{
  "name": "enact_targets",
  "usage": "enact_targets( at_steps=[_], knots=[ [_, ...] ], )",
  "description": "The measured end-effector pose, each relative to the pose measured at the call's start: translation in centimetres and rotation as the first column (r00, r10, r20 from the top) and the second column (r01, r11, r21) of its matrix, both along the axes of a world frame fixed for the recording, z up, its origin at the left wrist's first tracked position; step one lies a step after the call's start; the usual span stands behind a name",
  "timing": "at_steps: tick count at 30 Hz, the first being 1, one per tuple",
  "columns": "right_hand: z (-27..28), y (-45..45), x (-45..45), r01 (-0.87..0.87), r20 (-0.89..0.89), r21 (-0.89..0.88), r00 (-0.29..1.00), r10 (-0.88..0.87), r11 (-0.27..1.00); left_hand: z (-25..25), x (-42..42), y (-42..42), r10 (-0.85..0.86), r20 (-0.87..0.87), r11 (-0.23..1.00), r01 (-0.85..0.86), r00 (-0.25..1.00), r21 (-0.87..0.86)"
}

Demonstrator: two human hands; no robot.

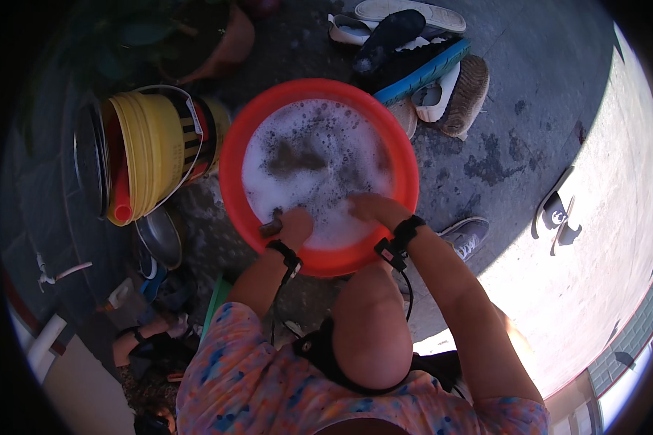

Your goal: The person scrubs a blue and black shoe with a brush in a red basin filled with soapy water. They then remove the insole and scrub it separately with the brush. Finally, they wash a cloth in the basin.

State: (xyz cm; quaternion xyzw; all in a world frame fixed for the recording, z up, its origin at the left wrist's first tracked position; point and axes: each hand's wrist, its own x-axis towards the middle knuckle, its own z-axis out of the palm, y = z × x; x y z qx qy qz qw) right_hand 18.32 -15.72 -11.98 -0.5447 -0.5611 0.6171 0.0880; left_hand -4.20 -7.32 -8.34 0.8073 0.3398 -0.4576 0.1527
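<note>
A round red plastic basin point(319, 265) stands before me, filled with soapy water point(326, 163) topped by white foam and a darker patch. At its near left side my left hand point(296, 225) is closed around a dark brown object point(272, 226), too little shown to name. My right hand point(374, 208) reaches over the near right rim, its fingertips sunk in the foam. Whether those fingers hold anything is hidden. A black band with a small device circles each wrist.
Shoes, insoles and a blue-edged sole point(424, 70) are heaped beyond the basin. A yellow bucket point(152, 147) lies tipped at left, near a wall tap point(46, 277). One sneaker point(465, 235) and a sandal point(555, 212) are rightward. Another person's arm point(141, 334) shows lower left.
</note>
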Motion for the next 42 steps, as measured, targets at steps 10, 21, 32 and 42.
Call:
enact_targets(
  at_steps=[10, 21, 32, 42],
  knots=[
    [3.4, 2.5, -0.1, -0.009, 0.014, -0.164, 1.000, 0.012, 0.986, 2.4, 0.5, 1.9, 0.105, -0.146, 0.975, -0.131, 0.984, -0.182],
    [2.3, 0.8, -0.3, 0.069, -0.012, -0.014, 0.998, -0.069, 0.998, -0.9, -2.4, 2.7, 0.086, -0.048, 0.903, -0.098, 0.995, -0.417],
    [7.2, 4.1, 0.4, 0.298, 0.107, -0.037, 0.950, -0.293, 0.954, 10.9, 2.7, 10.7, 0.809, 0.131, 0.508, -0.567, 0.574, -0.648],
    [9.3, 6.5, -0.2, 0.611, -0.155, -0.700, 0.375, -0.914, 0.369, 13.4, 5.4, 12.5, 0.974, 0.163, 0.045, -0.572, -0.157, -0.819]
  ],
)
